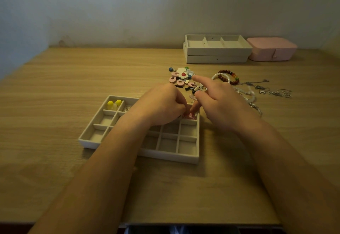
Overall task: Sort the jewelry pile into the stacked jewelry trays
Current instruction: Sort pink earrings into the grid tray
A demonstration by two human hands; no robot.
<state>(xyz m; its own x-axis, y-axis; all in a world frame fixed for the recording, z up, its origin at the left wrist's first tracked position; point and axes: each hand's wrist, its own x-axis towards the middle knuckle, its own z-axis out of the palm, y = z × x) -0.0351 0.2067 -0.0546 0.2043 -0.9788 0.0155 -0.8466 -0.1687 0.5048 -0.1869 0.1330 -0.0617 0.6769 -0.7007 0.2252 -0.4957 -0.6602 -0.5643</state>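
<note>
A beige tray (165,157) with many small compartments lies in front of me on the wooden table. Yellow bead earrings (114,103) sit in its far-left compartment. My left hand (161,103) hovers over the far-right compartment with its fingers curled, pinching a small pink jewelry piece (188,115). My right hand (222,101) comes in from the right; its index finger points straight away, and one lower fingertip touches the same pink piece. Just beyond the hands lies the jewelry pile (183,78), with a white flower piece and pink rings.
Bead bracelets (229,76) and thin silver chains (266,89) lie right of the pile. Two stacked beige trays (217,51) stand at the back by the wall, with a pink jewelry box (271,49) to their right. Bare tabletop stretches to the left.
</note>
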